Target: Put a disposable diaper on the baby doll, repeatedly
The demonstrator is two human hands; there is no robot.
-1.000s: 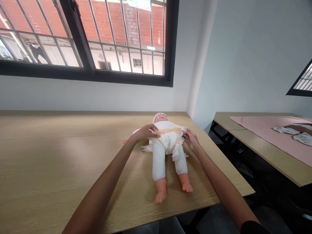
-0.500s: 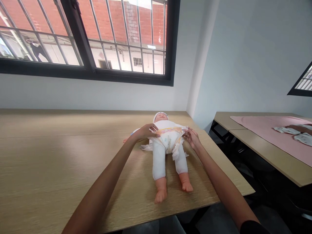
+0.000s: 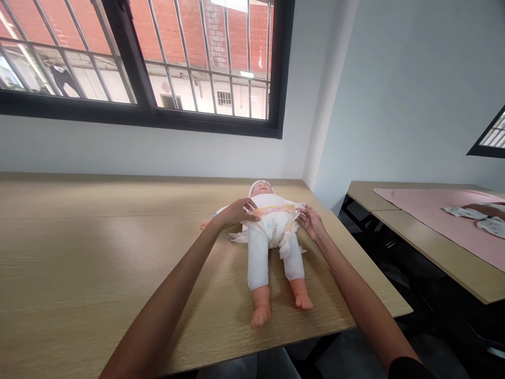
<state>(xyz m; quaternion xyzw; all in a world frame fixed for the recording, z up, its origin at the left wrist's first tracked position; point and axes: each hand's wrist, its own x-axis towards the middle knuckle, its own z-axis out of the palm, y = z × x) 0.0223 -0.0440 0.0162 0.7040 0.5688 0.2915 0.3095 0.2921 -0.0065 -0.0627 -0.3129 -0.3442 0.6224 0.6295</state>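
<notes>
Two hands on the diaper (image 3: 272, 229), both at the waistband (image 3: 276, 209). Left hand (image 3: 236, 211): fingers (image 3: 254, 212) look closed on the band's end, on my left of the waist. Right hand (image 3: 311, 223): fingertips (image 3: 302, 212) pinch the opposite end. Neither hand is released. Exact finger contact is too small to read from the head view, so treat the grip as likely, not confirmed.

Change vs a second back: very little. Hands are at about the same spots, doll hasn't shifted, and the view has only rolled slightly. No clear movement in the band either.

Baby doll (image 3: 258, 263) lies on its back on the wooden table (image 3: 98, 252), close to the table's right edge, head away from me, bare feet (image 3: 260, 316) toward me. White cap (image 3: 260, 186) on the head, white top and leggings on the body. Diaper sits around the hips with the printed band across the belly. Loose white ruffled flaps (image 3: 236, 237) stick out at both leg openings.

Off to the right, a second table (image 3: 434, 258) carries a pink mat (image 3: 426, 216). Another person's hand (image 3: 483, 210) rests there on a patterned white cloth (image 3: 489, 227), well apart from my hands. Barred window (image 3: 205, 63) sits in the wall behind the table.
</notes>
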